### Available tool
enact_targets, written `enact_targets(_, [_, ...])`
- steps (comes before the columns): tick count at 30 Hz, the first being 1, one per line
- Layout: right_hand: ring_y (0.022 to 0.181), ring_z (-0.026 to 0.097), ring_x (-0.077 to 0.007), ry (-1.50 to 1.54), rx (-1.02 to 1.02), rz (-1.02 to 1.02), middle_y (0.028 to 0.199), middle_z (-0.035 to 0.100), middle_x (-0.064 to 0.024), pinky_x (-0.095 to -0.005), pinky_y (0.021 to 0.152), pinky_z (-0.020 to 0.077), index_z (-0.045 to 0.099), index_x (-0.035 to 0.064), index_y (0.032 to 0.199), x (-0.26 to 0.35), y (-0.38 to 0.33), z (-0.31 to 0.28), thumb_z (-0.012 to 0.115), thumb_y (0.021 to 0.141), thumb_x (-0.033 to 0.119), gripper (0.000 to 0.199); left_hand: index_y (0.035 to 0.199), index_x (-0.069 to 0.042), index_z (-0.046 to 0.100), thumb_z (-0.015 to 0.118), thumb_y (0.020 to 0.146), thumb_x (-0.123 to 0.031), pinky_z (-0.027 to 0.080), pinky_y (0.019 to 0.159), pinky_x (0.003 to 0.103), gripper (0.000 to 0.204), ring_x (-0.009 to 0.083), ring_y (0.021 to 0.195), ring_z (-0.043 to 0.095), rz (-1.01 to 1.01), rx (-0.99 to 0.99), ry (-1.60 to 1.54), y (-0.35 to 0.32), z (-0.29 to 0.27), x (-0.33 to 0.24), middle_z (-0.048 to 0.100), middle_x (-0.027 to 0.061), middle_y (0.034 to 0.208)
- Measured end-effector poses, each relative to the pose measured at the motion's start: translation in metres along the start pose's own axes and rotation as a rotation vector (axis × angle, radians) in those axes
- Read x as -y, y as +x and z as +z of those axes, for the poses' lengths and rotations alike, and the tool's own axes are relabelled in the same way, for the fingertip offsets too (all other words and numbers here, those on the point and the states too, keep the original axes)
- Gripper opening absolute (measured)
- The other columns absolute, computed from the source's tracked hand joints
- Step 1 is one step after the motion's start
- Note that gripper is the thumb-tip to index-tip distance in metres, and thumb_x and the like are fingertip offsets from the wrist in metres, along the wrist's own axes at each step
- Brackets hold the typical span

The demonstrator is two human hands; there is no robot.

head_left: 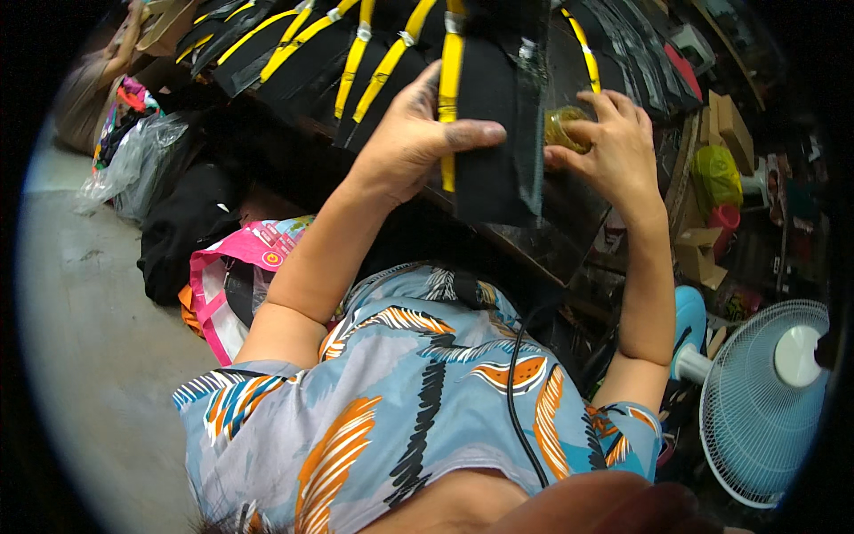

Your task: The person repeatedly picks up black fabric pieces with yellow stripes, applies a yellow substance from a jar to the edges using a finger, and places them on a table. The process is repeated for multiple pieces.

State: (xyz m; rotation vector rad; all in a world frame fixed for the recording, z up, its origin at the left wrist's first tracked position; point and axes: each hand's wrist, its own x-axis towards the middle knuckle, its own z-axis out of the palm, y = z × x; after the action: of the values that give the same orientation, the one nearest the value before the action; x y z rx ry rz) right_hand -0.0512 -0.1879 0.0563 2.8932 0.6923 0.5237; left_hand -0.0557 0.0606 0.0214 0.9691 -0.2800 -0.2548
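The black panel with its yellow strip is lying lengthwise away from you on the table, your left hand gripping its near end, thumb across it, while your right hand is pinching a small jar just beside its right edge.

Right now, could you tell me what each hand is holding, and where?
Left hand pins the black panel at its yellow strip; right hand grips a small jar by its side.
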Motion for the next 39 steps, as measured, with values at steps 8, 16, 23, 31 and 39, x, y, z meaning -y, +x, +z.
enact_targets(8, [0.118,0.052,-0.0294,0.049,-0.120,0.026,0.121,0.062,-0.0086,-0.0466,0.103,0.0329,0.076,0.0113,0.094,0.000,-0.020,-0.028,0.072,0.071,0.055,0.049,0.134,0.001,0.041,0.065,0.086,-0.003,0.057,0.087,0.035,0.054,0.0209,0.100,0.067,-0.008,-0.027,-0.072,0.001,0.005,0.007,0.062,0.0143,0.115])
enact_targets(16, [0.109,0.051,-0.0210,1.069,-0.217,0.093,0.118,0.057,-0.0092,-0.0359,0.097,0.0372,0.068,0.0006,0.116,0.004,-0.022,-0.033,0.020,0.091,0.077,0.094,0.125,0.001,0.048,0.059,0.085,0.002,0.061,0.080,0.033,0.041,0.0210,0.090,0.070,-0.034,-0.051,-0.178,0.004,0.014,0.009,0.066,0.0141,0.106])
enact_targets(23, [0.093,0.050,-0.0178,1.063,-0.099,0.145,0.109,0.053,-0.0093,-0.0322,0.087,0.0378,0.059,0.0005,0.130,0.031,-0.027,-0.022,0.006,0.084,0.085,0.110,0.130,0.000,0.046,0.064,0.087,-0.003,0.059,0.084,0.032,0.047,0.0209,0.094,0.069,0.010,-0.010,-0.144,0.004,0.017,0.009,0.065,0.0157,0.108])
enact_targets(31, [0.088,0.051,-0.0191,0.984,-0.210,0.091,0.109,0.053,-0.0133,-0.0299,0.081,0.0413,0.064,0.0005,0.124,0.029,-0.028,-0.026,0.018,0.088,0.080,0.099,0.130,0.004,0.046,0.063,0.087,-0.004,0.060,0.082,0.030,0.047,0.0194,0.089,0.070,-0.010,0.010,-0.122,0.008,0.017,0.015,0.066,0.0154,0.103])
enact_targets(39, [0.083,0.048,-0.0175,0.917,-0.209,-0.004,0.106,0.053,-0.0114,-0.0288,0.078,0.0410,0.066,0.0053,0.124,0.023,-0.024,-0.015,0.018,0.089,0.080,0.095,0.127,0.005,0.049,0.061,0.087,-0.004,0.059,0.080,0.029,0.043,0.0177,0.089,0.069,-0.001,-0.005,-0.074,0.007,0.018,0.013,0.067,0.0146,0.101])
